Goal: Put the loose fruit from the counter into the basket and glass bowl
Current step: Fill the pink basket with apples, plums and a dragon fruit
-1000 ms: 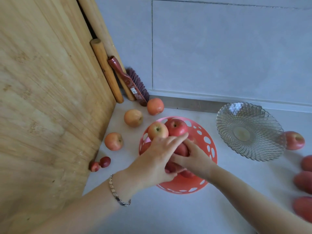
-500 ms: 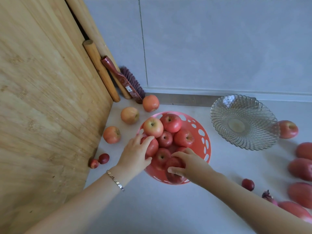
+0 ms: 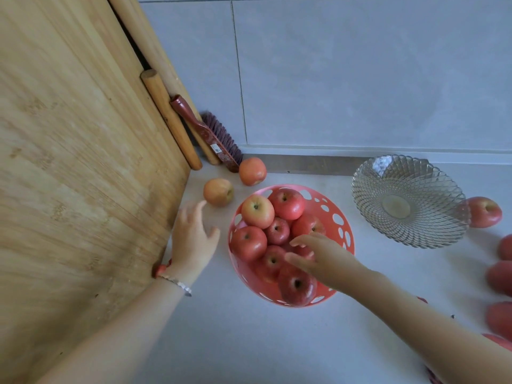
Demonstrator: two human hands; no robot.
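Note:
A coral perforated basket stands on the grey counter, filled with several red apples. My right hand hovers over its near side with fingers apart, holding nothing. My left hand is spread flat over the counter just left of the basket, below a loose orange-red apple. Another loose apple lies by the wall. A small red fruit peeks out beside my left wrist. The empty glass bowl sits to the right, with a red apple behind its right rim.
A big wooden board leans along the left, with rolling pins and a red brush propped in the corner. More red fruit lies at the right edge. A tiled wall closes off the back.
My left hand has left the basket and moved left over the counter, covering the spot where a loose apple lay. My right hand has lifted off the apples, fingers spread.

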